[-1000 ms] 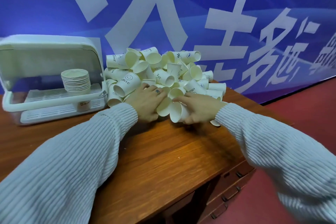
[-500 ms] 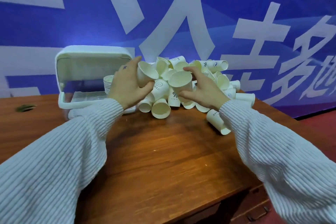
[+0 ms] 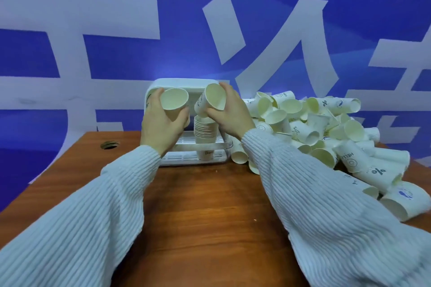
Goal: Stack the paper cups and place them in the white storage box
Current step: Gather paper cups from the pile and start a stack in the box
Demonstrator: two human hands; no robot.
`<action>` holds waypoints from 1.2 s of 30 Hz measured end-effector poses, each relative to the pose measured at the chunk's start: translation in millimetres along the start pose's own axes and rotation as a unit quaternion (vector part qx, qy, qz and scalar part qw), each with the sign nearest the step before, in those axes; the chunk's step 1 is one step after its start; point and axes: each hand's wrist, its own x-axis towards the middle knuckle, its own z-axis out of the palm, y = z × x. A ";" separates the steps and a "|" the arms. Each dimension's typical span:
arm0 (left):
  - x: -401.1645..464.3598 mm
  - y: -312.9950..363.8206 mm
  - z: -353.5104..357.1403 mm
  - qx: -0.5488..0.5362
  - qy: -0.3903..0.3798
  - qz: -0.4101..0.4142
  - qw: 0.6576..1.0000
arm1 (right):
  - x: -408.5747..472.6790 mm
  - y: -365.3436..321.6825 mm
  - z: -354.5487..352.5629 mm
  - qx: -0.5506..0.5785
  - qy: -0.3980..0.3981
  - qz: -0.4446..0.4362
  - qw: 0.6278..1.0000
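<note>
Left hand (image 3: pixel 161 123) fingers grasping one paper cup (image 3: pixel 174 102), right hand (image 3: pixel 229 114) another cup (image 3: pixel 211 102); both tilted mouth-outward above stack (image 3: pixel 205 129) inside white storage box (image 3: pixel 186 158), presumably for nesting.

Each hand (image 3: pixel 161 123) (image 3: pixel 229 112) grips 1 paper cup (image 3: pixel 174 102) (image 3: pixel 211 101) above the storage box (image 3: pixel 186 158).

Plenty of bare desk (image 3: pixel 198 205) in front, wide open to the near edge. The box (image 3: pixel 186 158) has its mouth facing us, but the cup stack (image 3: pixel 205 129) stands in the middle of it. Right side's blocked by the cup heap (image 3: pixel 326 133), which butts right up against the box. Left of the box there's just a cable hole (image 3: pixel 109 144).
</note>
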 end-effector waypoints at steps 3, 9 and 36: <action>1.5 -5.8 -0.8 -0.012 -0.001 0.000 1.000 | 13.2 0.9 8.5 -0.062 -0.035 0.019 0.997; 6.7 -8.7 1.4 -0.019 -0.004 0.000 1.000 | 24.4 6.7 19.0 -0.202 -0.170 0.028 0.964; 50.5 15.9 50.4 0.052 -0.165 -0.026 0.985 | 4.2 28.8 41.1 0.006 -0.144 0.103 0.984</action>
